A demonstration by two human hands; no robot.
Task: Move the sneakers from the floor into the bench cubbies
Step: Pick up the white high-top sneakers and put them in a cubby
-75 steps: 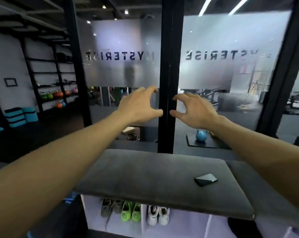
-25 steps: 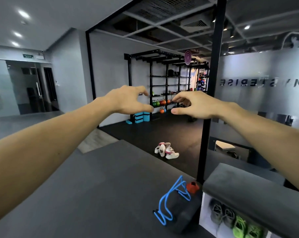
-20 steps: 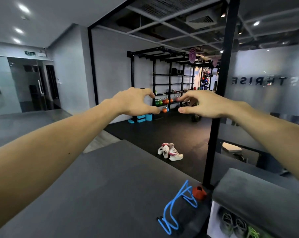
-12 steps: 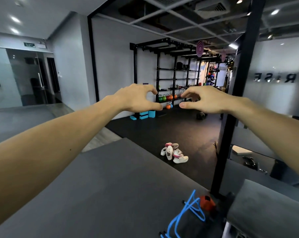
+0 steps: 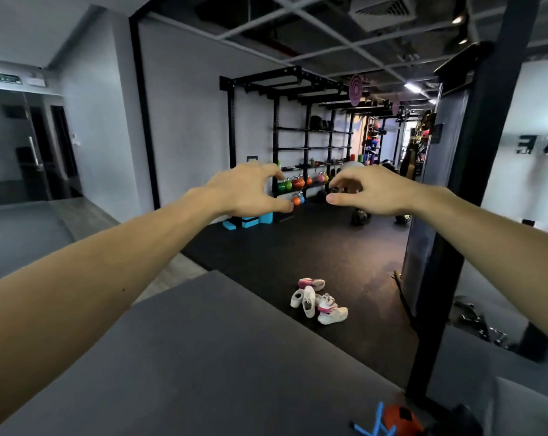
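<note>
A small heap of white and pink sneakers [image 5: 318, 302] lies on the dark rubber floor some distance ahead, a little right of centre. My left hand [image 5: 246, 191] and my right hand [image 5: 368, 190] are stretched out at chest height, far above the sneakers, fingers curled apart and holding nothing. Only the grey cushion corner of the bench [image 5: 530, 404] shows at the bottom right; its cubbies are out of view.
A black post [image 5: 455, 247] with a glass wall stands at right. A blue hurdle [image 5: 373, 429] and an orange object [image 5: 401, 423] lie near its foot. A black rack with coloured kettlebells [image 5: 297, 182] lines the far wall, with blue blocks [image 5: 250, 221] beside it. A grey mat [image 5: 203, 357] covers the near floor.
My view has swung left, away from the bench and its filled cubbies, toward the gym floor. The sneakers now sit closer to centre. Both hands stay raised and empty.
</note>
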